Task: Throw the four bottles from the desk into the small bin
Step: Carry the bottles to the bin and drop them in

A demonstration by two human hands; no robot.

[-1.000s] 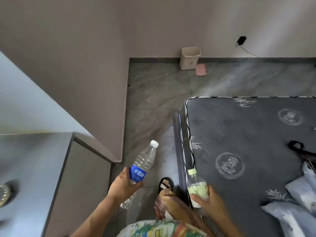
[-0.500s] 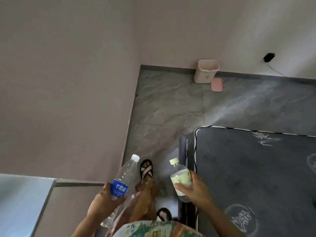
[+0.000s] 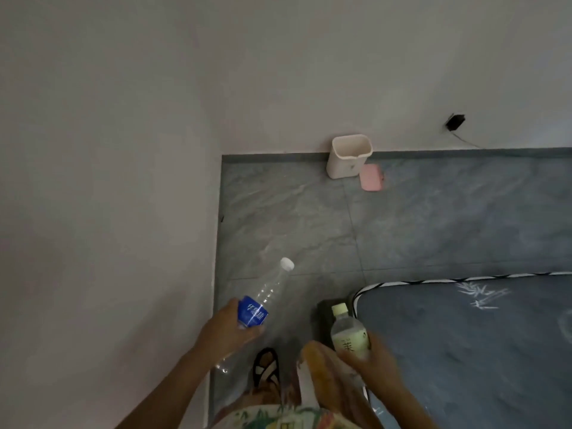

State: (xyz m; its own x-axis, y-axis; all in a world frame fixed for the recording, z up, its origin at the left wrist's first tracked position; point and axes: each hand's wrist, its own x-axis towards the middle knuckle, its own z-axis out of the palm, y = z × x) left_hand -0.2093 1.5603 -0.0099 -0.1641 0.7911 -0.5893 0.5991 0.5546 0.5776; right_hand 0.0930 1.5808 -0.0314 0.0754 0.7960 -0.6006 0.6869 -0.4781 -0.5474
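My left hand (image 3: 227, 331) grips a clear bottle with a blue label and white cap (image 3: 269, 292), its cap tilted forward and to the right. A short bottle with a pale green label and cap (image 3: 348, 331) stands upright in my right hand (image 3: 370, 357). The small cream bin (image 3: 348, 157) stands open on the floor against the far wall, well ahead of both hands. The desk is out of view.
A pink flat object (image 3: 371, 177) lies just right of the bin. The dark mattress (image 3: 464, 335) fills the lower right, and a wall (image 3: 108, 212) runs along the left. Grey tiled floor (image 3: 294, 218) lies between me and the bin. My sandalled foot (image 3: 266, 365) is below.
I have walked forward: the desk has dropped out of view and the bin looks larger and closer. Both hands still hold their bottles. The picture has grown darker.
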